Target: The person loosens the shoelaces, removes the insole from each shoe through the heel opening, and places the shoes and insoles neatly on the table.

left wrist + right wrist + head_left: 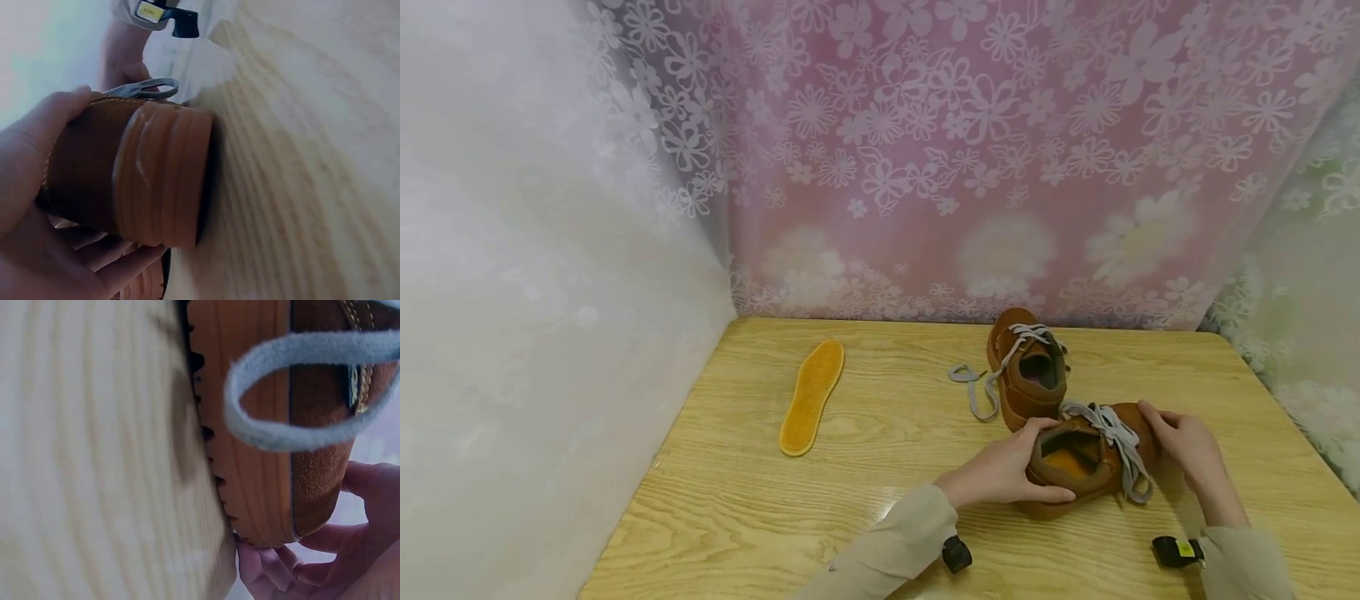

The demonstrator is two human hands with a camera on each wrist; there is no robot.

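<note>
A brown shoe (1093, 467) with tied grey laces is held between both hands at the right of the table. My left hand (1003, 467) grips its heel, thumb at the near side and fingers round the far side. At the toe, my right hand (1187, 446) holds the front end; the right wrist view shows its thumb and fingers (328, 537) around the toe. An orange insole lining (1063, 462) shows inside the opening. In the left wrist view the shoe's thick ridged sole (165, 175) faces the wooden surface.
Right behind the held shoe stands a second brown shoe (1026, 371), its loose grey lace (977, 392) trailing on the table. A yellow-orange insole (812, 398) lies flat on the wooden table (715, 467) at left. Flowered curtains (925, 167) surround the table at back and sides.
</note>
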